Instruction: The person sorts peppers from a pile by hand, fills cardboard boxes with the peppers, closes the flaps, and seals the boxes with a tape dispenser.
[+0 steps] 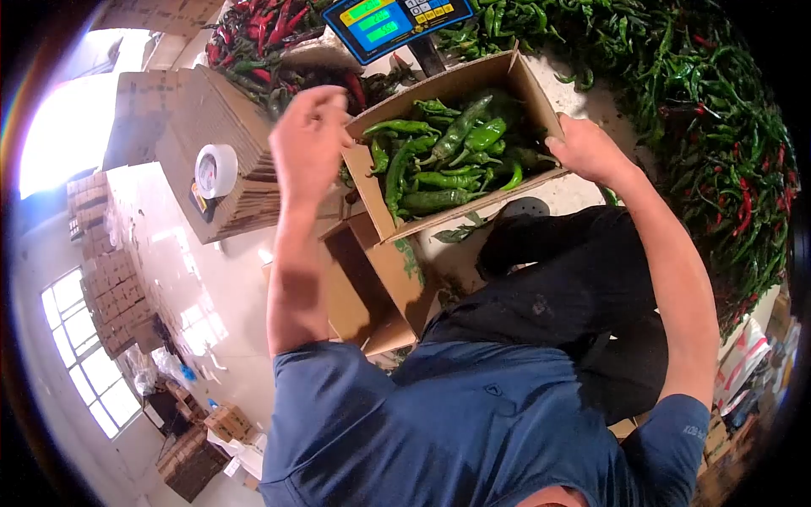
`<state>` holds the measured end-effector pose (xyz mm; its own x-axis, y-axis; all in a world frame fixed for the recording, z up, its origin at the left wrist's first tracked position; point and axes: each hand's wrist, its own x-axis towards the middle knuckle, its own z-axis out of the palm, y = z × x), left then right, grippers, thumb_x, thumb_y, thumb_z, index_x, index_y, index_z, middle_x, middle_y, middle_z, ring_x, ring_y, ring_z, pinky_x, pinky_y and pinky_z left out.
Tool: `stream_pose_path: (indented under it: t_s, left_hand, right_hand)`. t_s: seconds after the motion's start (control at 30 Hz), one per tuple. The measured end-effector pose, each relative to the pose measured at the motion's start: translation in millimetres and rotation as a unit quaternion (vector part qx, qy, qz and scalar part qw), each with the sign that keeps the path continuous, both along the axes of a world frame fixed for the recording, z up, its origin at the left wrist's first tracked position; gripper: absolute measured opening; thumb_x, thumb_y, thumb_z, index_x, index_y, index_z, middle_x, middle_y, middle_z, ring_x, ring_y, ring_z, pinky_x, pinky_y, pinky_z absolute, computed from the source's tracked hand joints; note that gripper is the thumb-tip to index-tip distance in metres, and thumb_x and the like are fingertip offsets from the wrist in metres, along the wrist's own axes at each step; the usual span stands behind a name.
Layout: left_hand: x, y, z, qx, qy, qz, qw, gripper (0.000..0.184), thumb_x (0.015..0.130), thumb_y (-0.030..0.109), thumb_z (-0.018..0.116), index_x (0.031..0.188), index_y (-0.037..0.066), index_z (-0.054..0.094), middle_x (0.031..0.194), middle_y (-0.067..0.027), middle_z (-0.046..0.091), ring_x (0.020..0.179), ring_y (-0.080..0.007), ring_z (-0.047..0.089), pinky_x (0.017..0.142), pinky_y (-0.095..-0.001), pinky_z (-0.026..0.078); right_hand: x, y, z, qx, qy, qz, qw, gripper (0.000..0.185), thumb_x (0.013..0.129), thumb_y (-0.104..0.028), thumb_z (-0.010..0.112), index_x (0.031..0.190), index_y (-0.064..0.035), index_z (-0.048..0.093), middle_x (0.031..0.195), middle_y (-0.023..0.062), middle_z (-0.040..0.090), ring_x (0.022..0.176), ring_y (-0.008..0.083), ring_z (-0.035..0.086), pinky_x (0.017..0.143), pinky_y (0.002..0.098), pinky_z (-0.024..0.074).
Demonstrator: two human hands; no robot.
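A cardboard box (374, 193) of long green peppers (460, 135) sits tilted in front of me, below a scale's display. My right hand (589, 149) grips the box's right edge, thumb on the inner side. At the opposite end, my left hand (311, 139) is slightly blurred beside the upper left edge. Its fingers are loosely bent and apart, with nothing visible in them; whether a fingertip touches the cardboard, I cannot tell. Under the box's lower left corner stands another open cardboard box (372, 296).
The scale display (397, 25) rises behind the box. Flattened cardboard (221, 127) is stacked at left, bearing a tape roll (216, 171). Green peppers (718, 160) are heaped along the right, red ones (274, 25) at upper left. Stacked cartons (114, 287) line the far wall.
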<state>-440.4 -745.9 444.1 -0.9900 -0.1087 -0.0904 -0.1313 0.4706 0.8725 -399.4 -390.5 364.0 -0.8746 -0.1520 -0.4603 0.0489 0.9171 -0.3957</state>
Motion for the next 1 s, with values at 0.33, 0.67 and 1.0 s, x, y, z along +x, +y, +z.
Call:
stream_pose_path:
  t_s: [0.33, 0.67, 1.0]
  left_hand:
    - [26.1, -14.2, -59.0, -0.43, 0.135, -0.368, 0.813, 0.046, 0.093, 0.026, 0.066, 0.132, 0.003, 0.057, 0.136, -0.018, 0.058, 0.128, -0.0346, 0.055, 0.108, -0.0449, 0.042]
    - [32.9, 28.3, -93.0, -0.445, 0.189, -0.254, 0.838, 0.04, 0.091, 0.042, 0.066, 0.103, 0.005, 0.07, 0.094, -0.0132, 0.067, 0.081, -0.0328, 0.064, 0.077, -0.0447, 0.048]
    - [37.1, -21.9, -94.6, -0.159, 0.259, -0.329, 0.894, 0.068, 0.098, 0.057, 0.047, 0.144, 0.007, 0.051, 0.152, -0.0171, 0.046, 0.145, -0.0351, 0.035, 0.118, -0.0499, 0.021]
  right_hand:
    - [1.8, -1.2, -2.4, -0.042, 0.008, -0.033, 0.999, 0.044, 0.093, -0.023, 0.056, 0.122, 0.0088, 0.05, 0.105, 0.0346, 0.064, 0.103, 0.0499, 0.059, 0.091, 0.0513, 0.0461]
    - [2.4, -0.9, -1.8, -0.037, -0.004, -0.018, 0.999, 0.04, 0.093, -0.024, 0.056, 0.117, 0.0076, 0.051, 0.101, 0.0338, 0.064, 0.1, 0.05, 0.06, 0.088, 0.0518, 0.0464]
    - [10.9, -5.2, -1.0, 0.012, 0.083, 0.032, 0.996, 0.063, 0.092, -0.022, 0.053, 0.144, 0.0075, 0.037, 0.087, 0.0285, 0.068, 0.085, 0.0463, 0.066, 0.081, 0.0523, 0.0521]
